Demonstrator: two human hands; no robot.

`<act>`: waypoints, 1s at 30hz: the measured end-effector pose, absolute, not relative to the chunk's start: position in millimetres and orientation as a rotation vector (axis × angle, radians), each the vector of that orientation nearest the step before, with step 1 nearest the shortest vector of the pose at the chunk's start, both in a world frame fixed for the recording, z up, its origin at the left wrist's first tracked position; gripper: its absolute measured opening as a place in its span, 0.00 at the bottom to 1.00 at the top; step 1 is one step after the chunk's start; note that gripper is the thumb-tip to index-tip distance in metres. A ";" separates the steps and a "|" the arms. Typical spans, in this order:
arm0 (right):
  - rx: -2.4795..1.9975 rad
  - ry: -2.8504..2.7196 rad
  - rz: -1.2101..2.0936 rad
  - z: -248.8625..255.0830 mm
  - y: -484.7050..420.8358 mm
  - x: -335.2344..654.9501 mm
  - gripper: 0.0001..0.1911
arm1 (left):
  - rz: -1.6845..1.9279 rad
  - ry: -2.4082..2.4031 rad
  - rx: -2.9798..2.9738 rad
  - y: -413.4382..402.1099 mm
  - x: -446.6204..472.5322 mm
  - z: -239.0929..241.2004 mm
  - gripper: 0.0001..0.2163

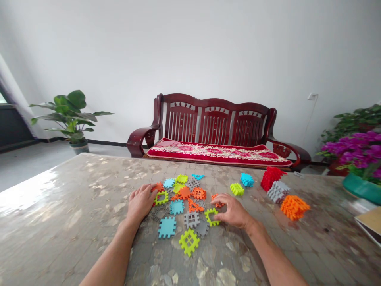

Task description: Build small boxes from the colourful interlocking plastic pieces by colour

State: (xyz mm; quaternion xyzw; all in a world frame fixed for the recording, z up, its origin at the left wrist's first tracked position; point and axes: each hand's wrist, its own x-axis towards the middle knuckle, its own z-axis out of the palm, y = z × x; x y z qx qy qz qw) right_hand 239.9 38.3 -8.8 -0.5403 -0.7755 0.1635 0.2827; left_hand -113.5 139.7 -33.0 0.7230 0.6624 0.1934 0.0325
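Note:
My left hand (142, 201) lies with its fingers stretched out at the left edge of a loose spread of plastic interlocking tiles. Its fingertips reach an orange tile (160, 186) and a green frame tile (161, 198). On the other side, my right hand (233, 211) is open, thumb and fingers apart. Its thumb is at another green frame tile (211, 222), and its fingertips are over an orange tile (219, 205); I cannot tell whether it grips either. Between the hands lie a blue tile (176, 207), a grey window tile (191, 219) and an orange triangle tile (194, 205).
Stacked tiles stand to the right: green (237, 189), blue (247, 180), red (271, 178), grey (278, 192) and orange (294, 207). A flower pot (361, 187) sits at the table's right edge. Behind the patterned table (74, 222) is a wooden bench (214, 119).

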 end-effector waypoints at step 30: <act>-1.927 -1.358 -0.342 -28.2 57.2 322.5 0.26 | 0.610 2.041 2.236 142.2 -114.6 -37.3 0.19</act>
